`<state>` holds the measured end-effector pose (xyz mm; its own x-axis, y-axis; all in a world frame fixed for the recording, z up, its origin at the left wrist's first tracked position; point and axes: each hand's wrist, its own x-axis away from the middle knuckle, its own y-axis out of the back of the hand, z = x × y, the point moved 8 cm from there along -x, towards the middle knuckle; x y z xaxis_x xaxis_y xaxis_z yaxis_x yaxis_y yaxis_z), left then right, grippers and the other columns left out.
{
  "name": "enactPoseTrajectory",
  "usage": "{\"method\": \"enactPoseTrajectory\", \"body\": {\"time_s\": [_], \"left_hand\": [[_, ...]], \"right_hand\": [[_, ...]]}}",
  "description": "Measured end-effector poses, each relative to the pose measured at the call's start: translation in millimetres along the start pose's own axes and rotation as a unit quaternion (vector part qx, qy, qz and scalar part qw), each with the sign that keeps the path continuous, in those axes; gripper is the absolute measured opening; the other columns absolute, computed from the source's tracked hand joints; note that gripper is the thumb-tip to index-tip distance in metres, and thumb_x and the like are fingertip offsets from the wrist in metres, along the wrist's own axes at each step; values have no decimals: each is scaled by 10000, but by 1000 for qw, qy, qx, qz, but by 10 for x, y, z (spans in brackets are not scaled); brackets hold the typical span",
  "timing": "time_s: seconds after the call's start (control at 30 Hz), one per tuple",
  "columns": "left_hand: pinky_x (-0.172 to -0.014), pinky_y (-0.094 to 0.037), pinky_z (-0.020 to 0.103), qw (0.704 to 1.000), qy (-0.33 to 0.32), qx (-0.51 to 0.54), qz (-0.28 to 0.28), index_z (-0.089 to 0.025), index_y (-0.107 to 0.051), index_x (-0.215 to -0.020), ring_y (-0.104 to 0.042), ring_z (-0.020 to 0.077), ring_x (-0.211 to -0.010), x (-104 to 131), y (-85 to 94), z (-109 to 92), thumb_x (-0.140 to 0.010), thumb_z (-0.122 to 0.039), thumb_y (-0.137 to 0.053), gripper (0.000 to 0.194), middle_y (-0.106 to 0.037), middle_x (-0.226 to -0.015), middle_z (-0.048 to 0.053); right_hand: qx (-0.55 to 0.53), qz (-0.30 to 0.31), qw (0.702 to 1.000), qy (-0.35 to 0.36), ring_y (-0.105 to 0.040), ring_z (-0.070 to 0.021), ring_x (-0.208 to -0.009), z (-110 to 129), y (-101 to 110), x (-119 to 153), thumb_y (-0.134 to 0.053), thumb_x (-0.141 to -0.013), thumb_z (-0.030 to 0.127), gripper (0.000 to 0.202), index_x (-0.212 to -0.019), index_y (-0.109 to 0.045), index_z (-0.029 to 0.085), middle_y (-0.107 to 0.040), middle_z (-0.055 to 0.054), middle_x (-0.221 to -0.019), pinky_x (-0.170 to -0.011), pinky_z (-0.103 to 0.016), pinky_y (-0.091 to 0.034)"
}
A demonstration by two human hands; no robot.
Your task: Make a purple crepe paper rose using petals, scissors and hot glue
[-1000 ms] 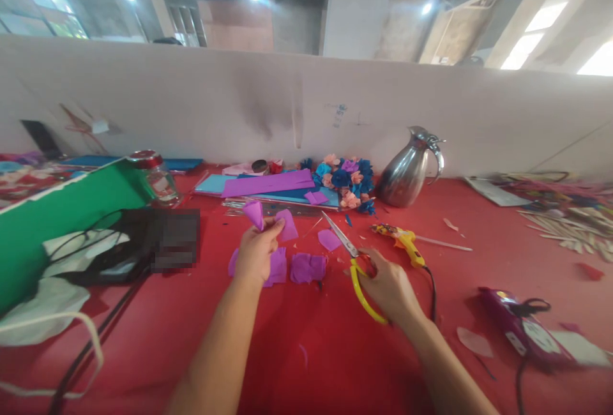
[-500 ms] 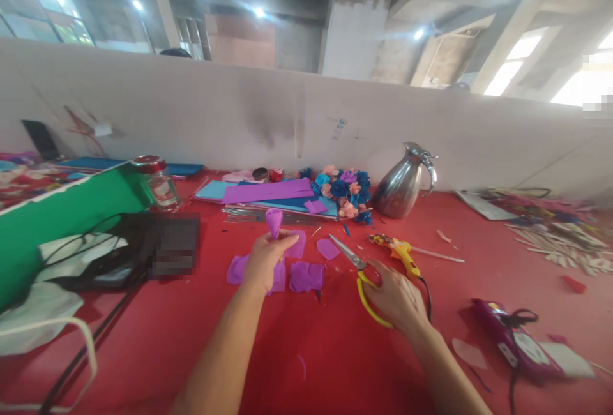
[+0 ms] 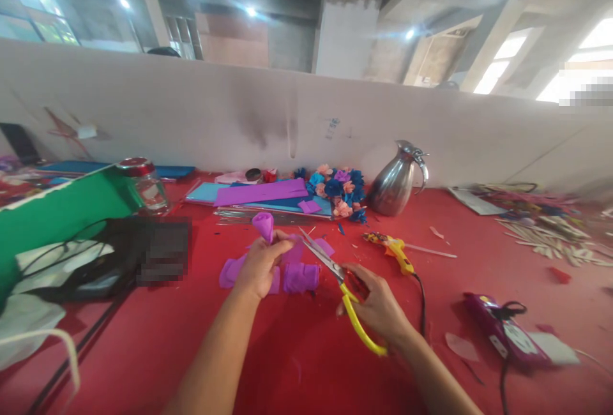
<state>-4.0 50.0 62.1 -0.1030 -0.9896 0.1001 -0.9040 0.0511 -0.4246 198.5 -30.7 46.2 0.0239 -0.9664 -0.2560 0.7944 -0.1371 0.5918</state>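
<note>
Pinched in my left hand [image 3: 260, 266] is a rolled purple paper flower [image 3: 263, 226], its cupped top showing above the fingers. My right hand [image 3: 376, 303] is closed around yellow-handled scissors [image 3: 330, 265]; the blades are slightly parted and point up-left, their tips just right of my left fingers. Beneath and beside my left hand, purple paper pieces [image 3: 301, 278] lie on the red table [image 3: 306, 351]. Another purple petal [image 3: 325, 247] lies partly behind the scissor blades.
Right of the scissors lies a yellow glue gun [image 3: 396, 252] with a black cord. A metal jug [image 3: 395, 182], paper flowers [image 3: 341, 190] and coloured paper sheets [image 3: 261, 193] stand along the back. A glass jar [image 3: 147, 186] is at left, a purple power strip [image 3: 505, 332] at right.
My right hand has moved the scissors left, bringing the tips close to my left hand. The purple flower stays in my left fingers and leans more to the left. The view has shifted slightly.
</note>
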Motion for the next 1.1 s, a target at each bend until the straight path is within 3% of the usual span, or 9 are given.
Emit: {"method": "enactPoseTrajectory", "body": {"time_s": [0.23,0.43,0.63,0.73,0.83,1.0,1.1], "left_hand": [[-541,-384,203,1000,18,10,7,-162,-608,-558,-530,95,-536,11,-42,15,-467,-176,-786,201,-613,-567,-28],[-543,-375,190,1000,20,13,2,-160,-587,-559,-509,80,-531,10,-23,13,-463,-164,-792,226,-583,-544,-46],[-518,-356,181,1000,5,-5,-2,-155,-612,-568,-482,67,-518,0,-14,0,-477,-190,-813,223,-562,-532,-43],[-431,-246,186,999,-7,-36,-20,-148,-642,-573,-346,30,-413,-42,50,3,-490,-216,-815,204,-487,-460,-62],[-404,-166,209,997,-17,-54,-49,-144,-683,-611,-273,24,-373,-102,164,-12,-485,-253,-829,220,-399,-397,-82],[-388,-107,219,993,-34,-24,-114,-153,-702,-664,-206,17,-336,-168,399,-93,-453,-266,-859,286,-323,-357,-108],[-373,-116,208,992,-26,-6,-126,-159,-696,-666,-200,14,-327,-188,479,-115,-451,-260,-867,293,-321,-350,-110]], "right_hand": [[-16,-8,1000,2,-647,-208,-859,2,18,7,-686,-600,223,472,-1069,-659,178,-715,-42,-961,-787,-294,-507],[-12,-4,1000,5,-636,-188,-800,9,16,15,-672,-609,212,433,-1040,-675,178,-716,-24,-919,-734,-258,-492],[-1,4,999,-37,-559,-142,-615,-193,0,25,-613,-694,237,384,-1070,-649,170,-668,19,-706,-575,-212,-419],[77,-31,993,-86,-540,-153,-556,-363,142,4,-594,-741,318,406,-1116,-622,165,-630,18,-640,-521,-228,-377],[210,-42,968,-133,-584,-180,-582,-500,317,-11,-541,-802,361,399,-1159,-602,194,-640,-2,-648,-538,-247,-366],[364,50,917,-159,-660,-239,-792,-543,405,-17,-527,-845,354,407,-1224,-553,209,-702,-91,-877,-592,-268,-381],[415,82,891,-163,-662,-274,-841,-395,408,-24,-512,-861,355,302,-1114,-632,242,-693,-106,-912,-592,-288,-398]]}}
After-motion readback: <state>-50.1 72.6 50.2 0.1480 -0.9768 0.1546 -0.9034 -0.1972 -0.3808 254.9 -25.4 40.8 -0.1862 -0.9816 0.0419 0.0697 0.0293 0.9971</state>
